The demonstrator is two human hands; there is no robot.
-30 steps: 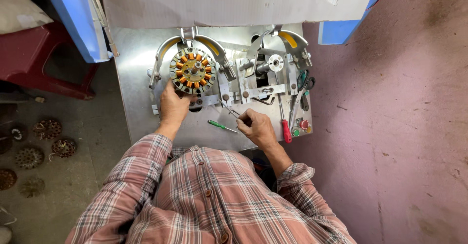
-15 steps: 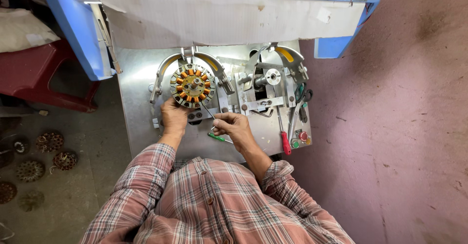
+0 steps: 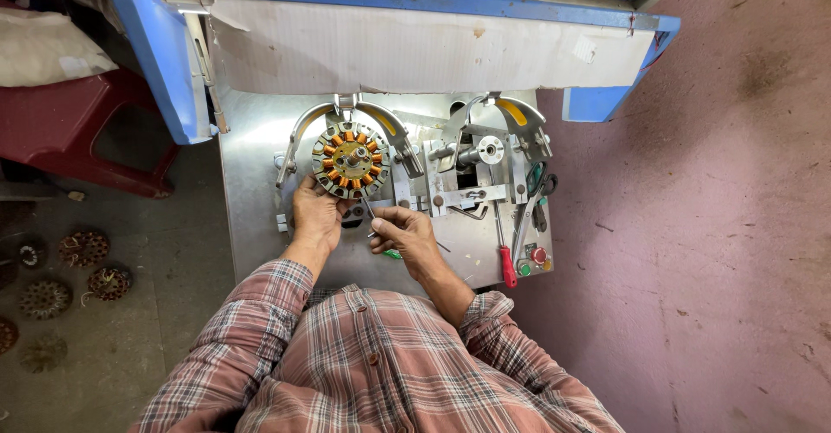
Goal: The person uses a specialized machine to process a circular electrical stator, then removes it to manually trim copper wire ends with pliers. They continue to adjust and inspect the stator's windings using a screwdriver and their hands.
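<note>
The stator [image 3: 348,158], ringed with copper coils, sits clamped in the left fixture on the metal worktop [image 3: 251,199]. Since a moment ago the right hand [image 3: 407,230] has moved left, off the worktop and closer beneath it. It pinches a thin tool [image 3: 367,208] pointing at the stator's lower edge. The left hand [image 3: 316,212] cups that edge, fingers curled, both forearms reaching forward.

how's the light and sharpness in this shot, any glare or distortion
Head view: soft even daylight, sharp throughout; mild sheen on the grey metal machine plate; round copper-wound stator crisp; wide-angle lens bends the blue frame edge; both hands unblurred.
</note>
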